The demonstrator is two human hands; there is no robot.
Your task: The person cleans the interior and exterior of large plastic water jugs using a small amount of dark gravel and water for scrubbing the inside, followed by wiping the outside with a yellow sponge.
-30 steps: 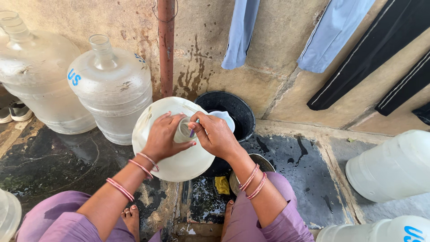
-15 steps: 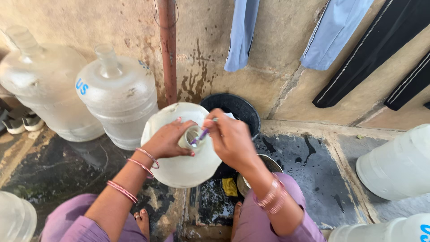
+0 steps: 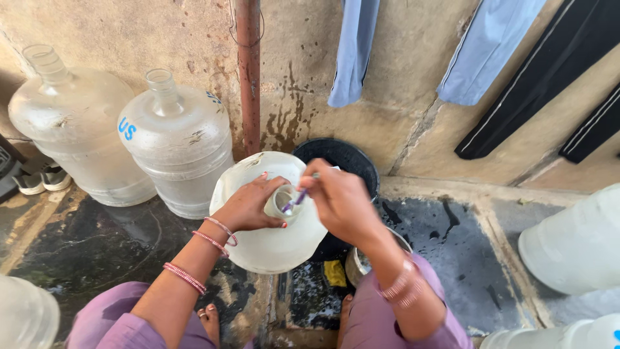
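Observation:
A large clear plastic water jug [image 3: 271, 245] stands between my knees, seen from above. My left hand [image 3: 248, 205] grips its neck [image 3: 279, 201], fingers wrapped around the mouth. My right hand [image 3: 339, 200] holds a thin purple-handled brush [image 3: 294, 201], its tip poked into the jug's mouth. Bangles ring both wrists.
Two big clear water jugs [image 3: 177, 145] [image 3: 68, 126] stand against the stained wall at left. A black basin [image 3: 342, 161] sits behind the held jug, a small steel pot [image 3: 358, 262] by my right knee. More jugs [image 3: 575, 242] at right, clothes [image 3: 352, 48] hanging above, a rusty pipe [image 3: 248, 71].
The view shifted, so the scene slid right. My right hand lifted slightly and now works the purple brush in the jug's mouth. My left hand keeps its grip on the neck.

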